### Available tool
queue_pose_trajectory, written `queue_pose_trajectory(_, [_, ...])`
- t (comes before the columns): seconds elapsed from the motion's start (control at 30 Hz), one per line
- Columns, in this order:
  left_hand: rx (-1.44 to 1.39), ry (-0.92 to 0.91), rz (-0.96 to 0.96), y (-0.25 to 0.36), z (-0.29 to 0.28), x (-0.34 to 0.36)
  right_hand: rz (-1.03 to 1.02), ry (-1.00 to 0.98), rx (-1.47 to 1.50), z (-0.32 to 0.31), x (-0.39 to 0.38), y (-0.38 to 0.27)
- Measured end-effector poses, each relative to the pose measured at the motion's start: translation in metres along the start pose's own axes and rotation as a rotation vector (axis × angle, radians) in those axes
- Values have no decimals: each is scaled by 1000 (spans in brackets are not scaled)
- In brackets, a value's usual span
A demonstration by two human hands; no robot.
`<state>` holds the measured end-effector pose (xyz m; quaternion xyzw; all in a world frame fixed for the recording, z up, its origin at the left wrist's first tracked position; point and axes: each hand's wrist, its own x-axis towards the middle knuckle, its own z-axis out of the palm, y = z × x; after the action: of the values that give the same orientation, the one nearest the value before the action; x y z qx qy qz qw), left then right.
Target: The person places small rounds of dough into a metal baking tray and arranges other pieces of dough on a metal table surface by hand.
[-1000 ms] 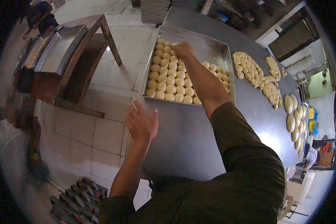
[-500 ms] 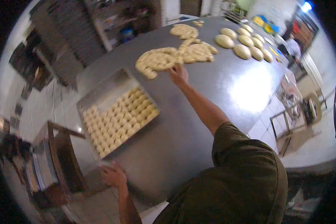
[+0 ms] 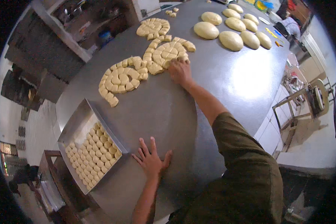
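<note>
My right hand [image 3: 180, 72] reaches forward, its fingers curled down on a piece at the near right edge of the middle cut dough slab [image 3: 168, 53]. My left hand [image 3: 152, 159] is open, fingers spread, low over or on the steel table [image 3: 168, 115]; contact is unclear. Left of it stands a metal tray [image 3: 77, 131] with rows of small dough balls [image 3: 95, 155], its far end bare. Another cut dough slab [image 3: 119, 80], scored into chunks, lies beyond the tray, and a third slab [image 3: 153, 28] lies farther back.
Several large smooth dough rounds [image 3: 231, 40] sit at the far right of the table, with small coloured tools [image 3: 274, 33] beside them. A few loose dough chunks [image 3: 171, 13] lie at the back. A metal-framed chair [image 3: 302, 97] stands off the table's right side. Another person [image 3: 291, 27] is at the far right.
My left hand has moved from the table's near left edge to the right of the tray, fingers now spread. My right hand has shifted to the middle slab. The view has turned.
</note>
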<state>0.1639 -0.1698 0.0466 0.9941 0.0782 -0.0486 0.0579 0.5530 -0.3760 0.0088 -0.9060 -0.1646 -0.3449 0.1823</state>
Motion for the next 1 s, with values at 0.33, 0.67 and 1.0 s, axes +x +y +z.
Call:
queue_pose_trajectory(0.33, [-294, 243, 96, -9, 15, 3, 767, -127, 1436, -58, -147, -135])
queue_pose_trajectory(0.67, [-1108, 237, -640, -103, -44, -110, 98, -1083, 998, -255, -247, -231])
queue_pose_trajectory(1.0, [-245, 430, -25, -123, 17, -162, -119, -688, 162, -213, -259, -256])
